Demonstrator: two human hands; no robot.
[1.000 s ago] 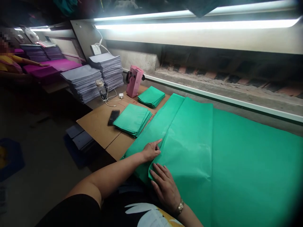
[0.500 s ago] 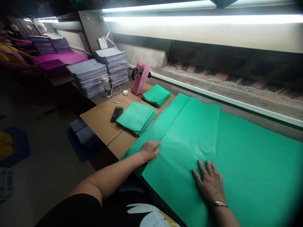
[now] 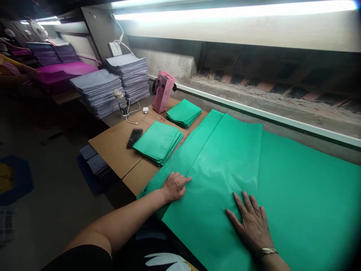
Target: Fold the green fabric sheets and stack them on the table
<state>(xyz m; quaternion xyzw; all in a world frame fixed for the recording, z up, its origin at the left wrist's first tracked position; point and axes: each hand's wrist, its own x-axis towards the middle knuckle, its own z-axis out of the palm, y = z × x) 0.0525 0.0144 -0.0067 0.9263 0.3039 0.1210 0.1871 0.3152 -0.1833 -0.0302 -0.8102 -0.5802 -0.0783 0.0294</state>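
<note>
A green folded sheet (image 3: 222,158), thin and fabric-like with slight wrinkles, lies over a wider green layer (image 3: 307,188) on the table. At the slanting left edge of the folded sheet is my left hand (image 3: 173,187), closed on that edge. Its index finger points right across the sheet and the other fingers are curled, the thumb partly hidden. My right hand (image 3: 254,222) rests flat on the sheet's lower right part, fingers spread, with a bracelet at the wrist. Left of the sheets sit two small stacks of green pieces, a nearer stack (image 3: 159,141) and a farther stack (image 3: 184,112).
Cardboard (image 3: 113,146) covers the tabletop at left, bearing a dark pixelated object (image 3: 134,138) and a pink box (image 3: 163,92). Beyond stand a bottle (image 3: 120,101), a white charger (image 3: 145,110) and tall grey stacks (image 3: 97,90). Another person (image 3: 12,71) works at far left by magenta sheets (image 3: 66,69).
The camera view has shifted a little, so most things sit slightly farther left. Both hands keep nearly the same places on the green sheet.
</note>
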